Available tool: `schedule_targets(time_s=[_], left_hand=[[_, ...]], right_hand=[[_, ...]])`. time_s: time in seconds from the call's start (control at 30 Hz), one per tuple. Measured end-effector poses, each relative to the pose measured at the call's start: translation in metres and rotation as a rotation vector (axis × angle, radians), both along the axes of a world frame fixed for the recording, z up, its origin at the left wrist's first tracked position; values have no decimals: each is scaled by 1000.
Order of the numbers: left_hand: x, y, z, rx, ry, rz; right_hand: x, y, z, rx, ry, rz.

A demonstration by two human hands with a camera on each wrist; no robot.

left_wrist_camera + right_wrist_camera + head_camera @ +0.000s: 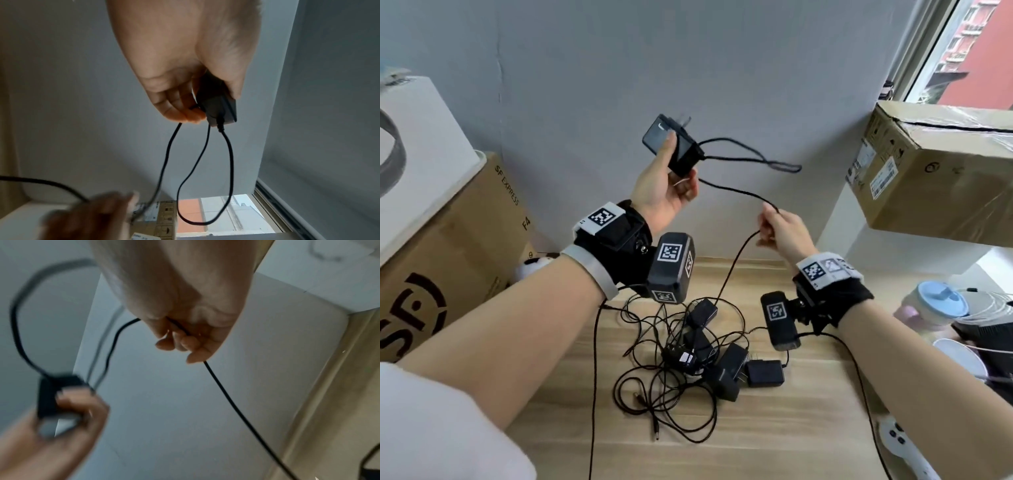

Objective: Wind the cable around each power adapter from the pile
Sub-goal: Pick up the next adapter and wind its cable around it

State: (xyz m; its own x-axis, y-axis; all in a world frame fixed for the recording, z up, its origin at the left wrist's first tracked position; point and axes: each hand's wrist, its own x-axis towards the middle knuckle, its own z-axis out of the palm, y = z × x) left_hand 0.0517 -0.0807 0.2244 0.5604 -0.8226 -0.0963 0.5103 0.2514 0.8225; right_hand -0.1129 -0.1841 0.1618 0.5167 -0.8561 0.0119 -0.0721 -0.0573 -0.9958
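Left hand [664, 192] holds one black adapter [674, 145] up in front of the wall, thumb across its face, fingers curled behind. Prongs point up and away; the long axis tilts up-left. Its cable [736, 192] leaves the lower end, throws a slack loop out to the right, then drops down-right to the right hand [782, 228], which pinches it. The right hand sits lower and right of the adapter, so it looks placed to carry the cable across the short side. The pile [709, 356] lies tangled on the desk [808, 428] below.
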Motion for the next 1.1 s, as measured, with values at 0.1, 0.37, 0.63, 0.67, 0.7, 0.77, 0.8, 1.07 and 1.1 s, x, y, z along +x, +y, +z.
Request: schedule_targets(time_s=[0.1, 0.37, 0.63, 0.67, 0.7, 0.77, 0.8, 1.07, 1.1], left_hand=[[1, 5, -24, 128, -10, 22], [5, 15, -62, 256, -51, 41], [7, 17, -65, 268, -58, 82], [7, 17, -65, 272, -65, 81], [7, 18, -65, 277, -75, 84], [8, 20, -67, 293, -112, 91], [8, 22, -69, 302, -138, 89], [3, 30, -73, 331, -276, -27], [2, 29, -73, 317, -258, -49]], right_hand=[[-6, -13, 8, -135, -55, -50], [-14, -7, -2, -426, 186, -20], [-10, 0, 0, -724, 182, -82], [-9, 0, -1, -722, 197, -86], [-9, -1, -2, -697, 228, -81], [-9, -5, -5, -561, 345, 13], [-9, -5, -6, -449, 425, 116], [-12, 7, -42, -153, 761, 468], [-11, 9, -41, -192, 684, 446]])
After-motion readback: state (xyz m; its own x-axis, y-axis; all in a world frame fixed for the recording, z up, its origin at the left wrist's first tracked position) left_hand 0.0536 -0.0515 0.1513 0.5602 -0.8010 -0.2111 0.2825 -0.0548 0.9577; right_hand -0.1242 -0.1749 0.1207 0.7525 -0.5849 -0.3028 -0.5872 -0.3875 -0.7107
